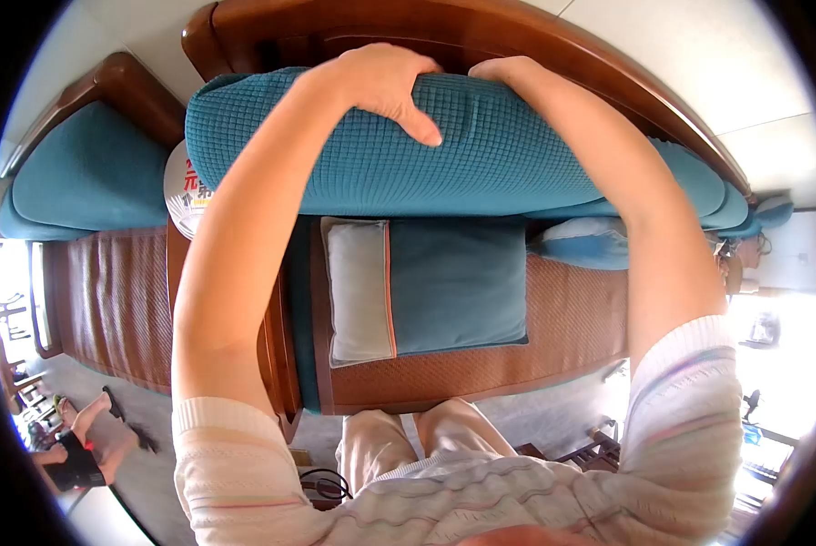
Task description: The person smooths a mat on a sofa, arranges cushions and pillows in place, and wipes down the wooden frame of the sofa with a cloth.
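A long teal back cushion (380, 168) with a waffle-textured cover stands against the wooden sofa back (517, 23). My left hand (385, 82) rests over its top edge, the thumb stretched apart from the fingers on the front side. Its fingertips reach toward the gap behind the cushion. To the right, my right hand (508, 69) bends over the same edge, and its fingers are hidden behind the cushion. Below lies a grey and teal throw pillow (458, 287) with an orange stripe, on the brown woven seat mat (576, 309).
A blue and white pillow (585, 244) lies at the seat's right. Beside the left armrest is a round printed fan-like item (182, 187). Another teal-cushioned seat (94, 173) stands at left. A person's bare legs (107, 437) show at the lower left.
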Demonstrator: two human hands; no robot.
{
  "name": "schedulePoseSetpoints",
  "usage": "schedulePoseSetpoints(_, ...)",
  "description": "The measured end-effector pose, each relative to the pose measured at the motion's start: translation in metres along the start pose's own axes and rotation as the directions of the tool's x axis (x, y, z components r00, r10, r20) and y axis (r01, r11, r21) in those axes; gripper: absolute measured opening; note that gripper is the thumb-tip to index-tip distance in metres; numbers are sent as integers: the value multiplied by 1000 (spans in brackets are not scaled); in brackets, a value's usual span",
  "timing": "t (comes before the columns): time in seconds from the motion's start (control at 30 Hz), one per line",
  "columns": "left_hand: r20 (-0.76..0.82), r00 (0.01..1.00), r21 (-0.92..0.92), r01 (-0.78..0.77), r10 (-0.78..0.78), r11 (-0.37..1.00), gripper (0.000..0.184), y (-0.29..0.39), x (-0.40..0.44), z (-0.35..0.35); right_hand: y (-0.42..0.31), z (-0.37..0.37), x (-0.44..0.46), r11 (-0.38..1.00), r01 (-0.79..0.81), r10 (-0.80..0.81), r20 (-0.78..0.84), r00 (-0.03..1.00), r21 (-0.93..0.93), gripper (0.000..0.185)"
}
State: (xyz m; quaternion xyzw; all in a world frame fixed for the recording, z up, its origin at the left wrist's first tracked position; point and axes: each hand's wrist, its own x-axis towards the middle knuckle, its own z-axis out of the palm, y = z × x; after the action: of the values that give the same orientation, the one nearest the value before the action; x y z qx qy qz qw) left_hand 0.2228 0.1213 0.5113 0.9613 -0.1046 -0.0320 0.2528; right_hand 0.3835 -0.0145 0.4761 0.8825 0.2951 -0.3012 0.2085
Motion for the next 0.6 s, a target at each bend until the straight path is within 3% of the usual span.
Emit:
schedulePoseSetpoints(0.03,128,987,22,91,-93,996,91,1,3,-2,0,-2,-6,1000,1,-1,-10,1000,-7,39)
schedulePoseSetpoints(0.13,235,939,66,244,-253,968,88,-3,19,-5,9,-8,-28,997,42,-39,-44,998,63,39)
schedulePoseSetpoints(0.23,318,889,61,327,-329,943,84,-6,30,-8,31,-25,-66,898,141,-114,-88,990,417,43)
schedulePoseSetpoints(0.3,339,876,47,350,-344,936,82,-6,32,-10,54,-21,-96,840,323,-171,-353,920,435,53)
schedulePoseSetpoints(0.37,353,868,51,356,-350,933,81,-5,34,-13,69,-4,-110,726,539,-421,-343,839,427,65)
schedulePoseSetpoints(0.4,356,867,37,360,-349,932,80,-7,35,-12,63,6,-116,873,473,-408,-359,839,115,79)
schedulePoseSetpoints(0.5,392,848,-17,394,-356,919,79,-12,39,-12,61,16,-106,932,309,-273,-194,942,187,89)
schedulePoseSetpoints(0.6,442,817,-125,465,-370,876,79,-16,38,-15,60,11,-96,938,223,-200,-110,974,265,88)
